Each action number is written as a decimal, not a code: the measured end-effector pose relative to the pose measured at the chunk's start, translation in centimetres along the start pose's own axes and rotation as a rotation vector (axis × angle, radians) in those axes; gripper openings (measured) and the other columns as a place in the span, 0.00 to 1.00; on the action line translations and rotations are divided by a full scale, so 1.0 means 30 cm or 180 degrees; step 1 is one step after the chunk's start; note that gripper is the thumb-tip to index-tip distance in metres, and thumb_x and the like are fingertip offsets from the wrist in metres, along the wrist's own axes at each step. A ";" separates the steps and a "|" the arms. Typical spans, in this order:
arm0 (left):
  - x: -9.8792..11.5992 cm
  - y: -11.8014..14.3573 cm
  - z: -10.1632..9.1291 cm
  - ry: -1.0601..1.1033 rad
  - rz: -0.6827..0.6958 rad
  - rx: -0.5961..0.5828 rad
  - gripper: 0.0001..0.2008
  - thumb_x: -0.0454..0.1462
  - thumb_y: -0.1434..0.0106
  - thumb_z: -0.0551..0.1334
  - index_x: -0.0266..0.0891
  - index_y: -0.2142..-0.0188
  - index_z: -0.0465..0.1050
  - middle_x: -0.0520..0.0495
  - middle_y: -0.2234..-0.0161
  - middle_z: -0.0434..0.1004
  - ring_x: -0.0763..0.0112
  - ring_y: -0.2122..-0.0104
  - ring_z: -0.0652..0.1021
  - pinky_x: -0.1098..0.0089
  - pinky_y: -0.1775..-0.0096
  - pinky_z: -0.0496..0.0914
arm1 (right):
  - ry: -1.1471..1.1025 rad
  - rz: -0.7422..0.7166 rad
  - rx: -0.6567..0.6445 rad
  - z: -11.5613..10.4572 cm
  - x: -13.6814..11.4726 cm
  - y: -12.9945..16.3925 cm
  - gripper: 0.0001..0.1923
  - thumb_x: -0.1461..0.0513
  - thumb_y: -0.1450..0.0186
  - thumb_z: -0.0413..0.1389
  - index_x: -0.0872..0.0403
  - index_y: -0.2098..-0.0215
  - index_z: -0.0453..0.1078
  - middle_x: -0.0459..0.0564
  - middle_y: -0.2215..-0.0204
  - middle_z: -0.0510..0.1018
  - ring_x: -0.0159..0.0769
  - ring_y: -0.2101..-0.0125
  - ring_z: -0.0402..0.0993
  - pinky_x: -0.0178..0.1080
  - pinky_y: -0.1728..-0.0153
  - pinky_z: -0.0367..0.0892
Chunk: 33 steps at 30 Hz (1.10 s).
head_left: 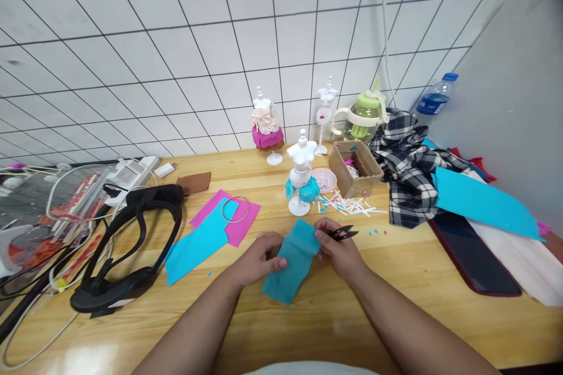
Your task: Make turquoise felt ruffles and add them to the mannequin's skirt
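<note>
Between my two hands is a teal strip of thin cloth or paper (295, 262), tilted above the wooden table. My left hand (260, 259) grips its left edge, thumb on top. At the upper right corner my right hand (338, 246) pinches the strip. Small dark thread snips (343, 232) also sit in that right hand, blades pointing right. Just beyond stands a white miniature dress form (302, 155) with bunched turquoise material (309, 190) around its lower part. Left of my hands, a turquoise sheet (200, 246) overlaps a magenta sheet (243, 224), with a wire ring (235, 210) on top.
Two more dress forms stand by the tiled wall, one in a pink ruffled outfit (267, 129). White paper strips (352, 205) lie before a cardboard box (356, 173). A black head strap (132, 246) and cables are left; a phone (477, 258) and plaid cloth (407, 187) are right.
</note>
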<state>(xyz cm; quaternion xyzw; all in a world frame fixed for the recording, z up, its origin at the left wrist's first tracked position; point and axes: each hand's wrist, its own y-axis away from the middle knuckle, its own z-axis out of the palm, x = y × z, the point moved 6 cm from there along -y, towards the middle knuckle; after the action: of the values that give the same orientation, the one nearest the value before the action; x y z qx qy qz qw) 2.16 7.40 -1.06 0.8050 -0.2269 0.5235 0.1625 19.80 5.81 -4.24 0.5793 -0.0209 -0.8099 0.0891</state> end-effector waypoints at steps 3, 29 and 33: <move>-0.008 0.003 0.045 0.0298 -0.0145 -0.0311 0.18 0.50 0.48 0.67 0.36 0.69 0.78 0.46 0.71 0.78 0.62 0.67 0.76 0.68 0.63 0.68 | -0.0389 0.0276 -0.0045 0.018 0.027 0.004 0.18 0.48 0.43 0.61 0.51 0.68 0.63 0.36 0.84 0.60 0.26 0.86 0.56 0.32 0.84 0.61; -0.130 0.061 0.000 0.2272 -0.0624 0.0379 0.28 0.38 0.48 0.70 0.39 0.47 0.69 0.42 0.57 0.79 0.62 0.61 0.79 0.67 0.61 0.72 | 0.1205 0.1303 -0.1369 0.013 0.038 0.077 0.30 0.35 0.39 0.44 0.53 0.70 0.63 0.41 0.83 0.65 0.26 0.85 0.56 0.30 0.87 0.55; -0.127 0.061 0.007 0.2292 -0.0658 0.0345 0.30 0.36 0.48 0.71 0.40 0.46 0.68 0.43 0.57 0.79 0.63 0.61 0.78 0.69 0.61 0.72 | 0.1473 0.1362 -0.1441 0.025 0.045 0.083 0.33 0.35 0.39 0.41 0.53 0.68 0.66 0.40 0.84 0.63 0.25 0.86 0.53 0.30 0.88 0.50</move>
<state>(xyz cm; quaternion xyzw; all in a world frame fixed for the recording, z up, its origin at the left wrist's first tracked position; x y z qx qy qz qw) 0.01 6.50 -4.59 0.5955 -0.0447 0.7650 0.2410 18.99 3.07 -4.92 0.6950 0.0587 -0.6051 0.3840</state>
